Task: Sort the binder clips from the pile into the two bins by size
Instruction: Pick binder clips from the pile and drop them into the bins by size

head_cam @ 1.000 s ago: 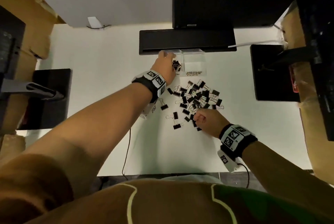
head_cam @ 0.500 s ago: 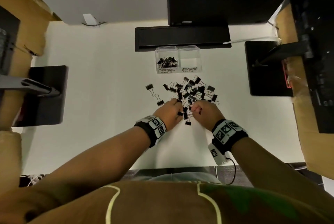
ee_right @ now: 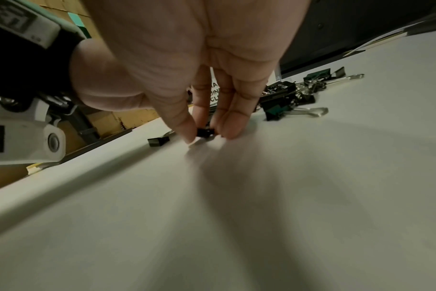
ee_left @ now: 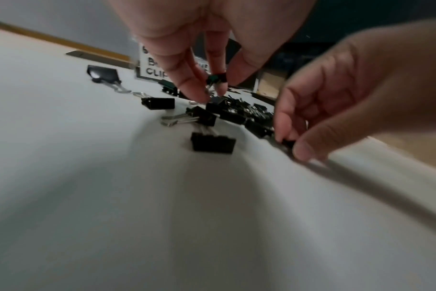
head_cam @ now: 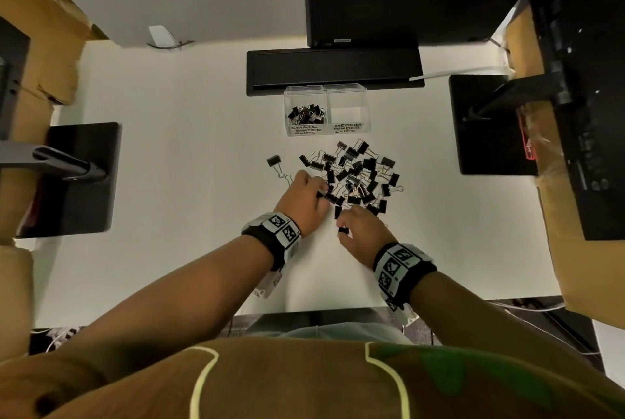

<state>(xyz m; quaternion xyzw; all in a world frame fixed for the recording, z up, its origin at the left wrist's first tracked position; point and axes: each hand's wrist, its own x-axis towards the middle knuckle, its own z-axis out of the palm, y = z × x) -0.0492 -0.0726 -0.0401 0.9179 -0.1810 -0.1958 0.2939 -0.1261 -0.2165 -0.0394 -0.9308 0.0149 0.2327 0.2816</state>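
A pile of black binder clips lies mid-table on the white desk. Behind it stand two clear bins. The "small binder clips" bin holds several clips, and the "medium binder clips" bin looks empty. My left hand is at the pile's near-left edge. It pinches a small clip while its fingertips touch clips below. My right hand is at the pile's near side and pinches a small clip against the desk.
One larger clip lies alone left of the pile. Black monitor bases stand at left and right. A black slot tray sits behind the bins, and cardboard boxes flank the desk.
My left hand has come back from the small-clips bin to the pile's near-left edge. The right hand has drawn slightly toward me from the pile's near edge.
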